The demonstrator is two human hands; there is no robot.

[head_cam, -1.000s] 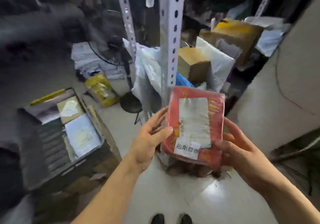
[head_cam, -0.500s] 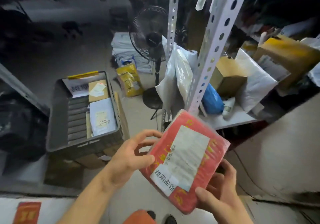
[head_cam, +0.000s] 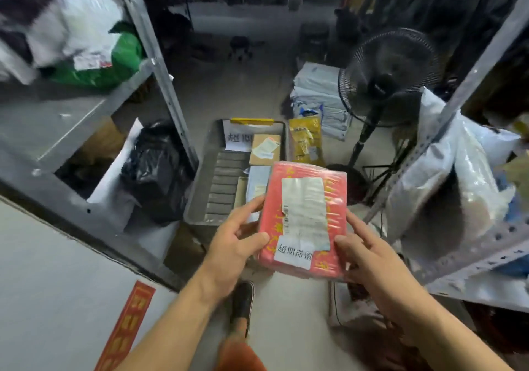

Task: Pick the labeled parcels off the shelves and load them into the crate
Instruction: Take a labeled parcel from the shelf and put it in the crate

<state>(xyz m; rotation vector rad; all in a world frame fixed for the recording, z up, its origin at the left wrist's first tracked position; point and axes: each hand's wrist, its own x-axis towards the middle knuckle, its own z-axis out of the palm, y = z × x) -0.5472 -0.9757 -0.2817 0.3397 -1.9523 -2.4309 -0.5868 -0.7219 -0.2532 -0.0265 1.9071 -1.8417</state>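
Observation:
A flat red parcel [head_cam: 303,219] wrapped in clear film, with a white shipping label and a white sticker, is held in front of me. My left hand [head_cam: 233,244] grips its left edge and my right hand [head_cam: 369,259] holds its right lower corner. Just beyond it on the floor stands a grey crate [head_cam: 206,181] holding a brown box [head_cam: 264,148], a pale blue mailer [head_cam: 257,180] and a white sign. The parcel hides the crate's near right corner.
A metal shelf with a green bag [head_cam: 120,55] and a black bag [head_cam: 157,167] stands on the left. A black standing fan [head_cam: 386,75], a yellow packet [head_cam: 306,138] and stacked white mailers [head_cam: 317,92] sit behind the crate. Another shelf with white bags [head_cam: 446,170] is on the right.
My view has swung left, so the crate now lies straight ahead instead of far left. The red parcel has turned more upright and sits over the crate's near right corner, both hands still on it.

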